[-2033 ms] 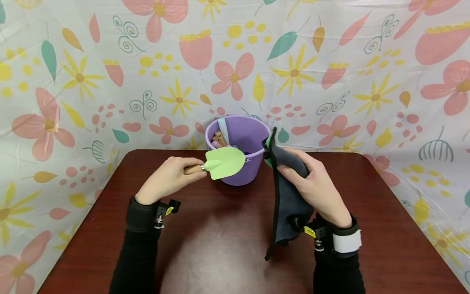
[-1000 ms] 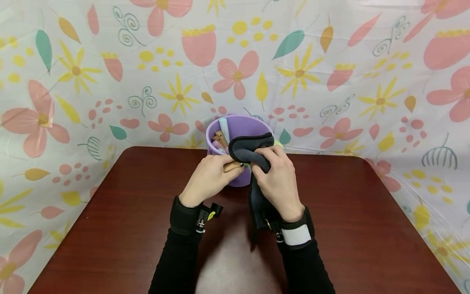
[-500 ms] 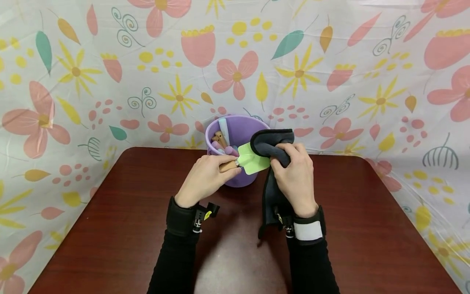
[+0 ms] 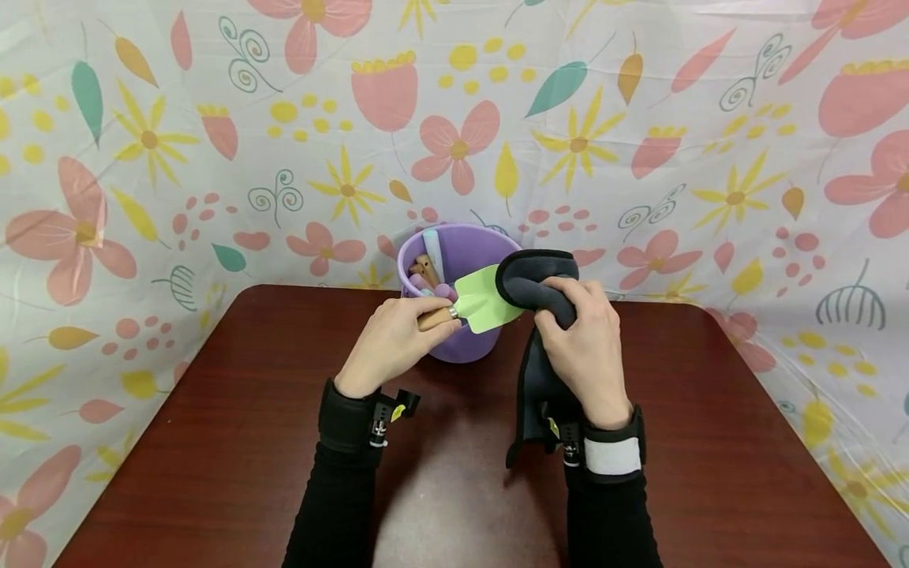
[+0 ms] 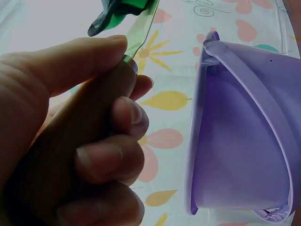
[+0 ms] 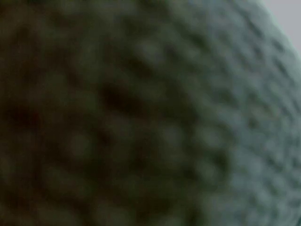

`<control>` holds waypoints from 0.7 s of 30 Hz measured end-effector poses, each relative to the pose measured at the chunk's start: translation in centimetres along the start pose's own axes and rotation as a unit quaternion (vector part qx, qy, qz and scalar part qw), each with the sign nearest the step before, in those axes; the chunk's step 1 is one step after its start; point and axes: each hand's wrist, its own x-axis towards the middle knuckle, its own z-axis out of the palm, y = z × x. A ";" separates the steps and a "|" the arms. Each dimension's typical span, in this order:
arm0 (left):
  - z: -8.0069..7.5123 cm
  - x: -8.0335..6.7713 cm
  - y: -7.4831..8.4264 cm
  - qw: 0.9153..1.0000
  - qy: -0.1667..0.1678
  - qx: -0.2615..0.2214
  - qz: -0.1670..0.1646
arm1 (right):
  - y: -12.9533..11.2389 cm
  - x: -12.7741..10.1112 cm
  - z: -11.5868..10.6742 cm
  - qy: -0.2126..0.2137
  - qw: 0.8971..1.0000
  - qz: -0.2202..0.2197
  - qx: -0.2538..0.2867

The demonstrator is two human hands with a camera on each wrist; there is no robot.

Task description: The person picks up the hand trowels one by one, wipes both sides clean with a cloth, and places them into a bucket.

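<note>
My left hand [image 4: 387, 343] grips the wooden handle of a small hand trowel [image 4: 484, 300], its lime-green blade pointing right. In the left wrist view the fingers curl round the handle [image 5: 77, 122] and the thumb lies near the metal collar. My right hand [image 4: 585, 347] pinches a dark grey cloth [image 4: 533, 280] with black edging, folded over the blade's tip, which it hides. The rest of the cloth hangs below that hand. Green shows on the cloth's underside [image 5: 124, 12] in the left wrist view. Blurred grey fabric [image 6: 254, 117] fills most of the right wrist view.
Behind the trowel a purple bucket [image 4: 490, 237] stands at the table's back edge. It holds a light blue stick-like piece [image 4: 432, 251], wooden handles [image 4: 424, 267] and pink pieces. A flowered curtain [image 4: 284, 142] hangs behind the brown table [image 4: 248, 410].
Earlier the trowel and cloth were apart; they then came together, the cloth covering nearly the whole blade. Since then the cloth has slid right toward the tip, baring more of the blade.
</note>
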 end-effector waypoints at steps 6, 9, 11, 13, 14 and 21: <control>0.1 0.0 -0.2 1.000 -0.001 0.006 -0.002 | -1.0 -0.4 0.3 -0.025 1.000 -0.016 0.003; 0.2 0.1 -0.1 1.000 0.000 0.008 0.002 | -1.4 -0.5 0.7 -0.032 0.999 -0.026 0.001; 0.3 0.1 -0.1 1.000 0.001 0.007 0.004 | -1.7 -0.6 1.1 -0.037 0.999 -0.032 0.000; 0.5 0.1 0.0 1.000 0.001 0.005 0.003 | -2.0 -0.8 1.4 -0.044 0.998 -0.039 0.002; 0.6 0.1 0.1 1.000 0.001 0.004 0.001 | -2.2 -0.8 1.6 -0.047 0.998 -0.042 0.003; 0.9 0.1 0.4 1.000 -0.007 0.002 -0.016 | -2.8 -1.0 2.5 -0.071 0.996 -0.050 0.008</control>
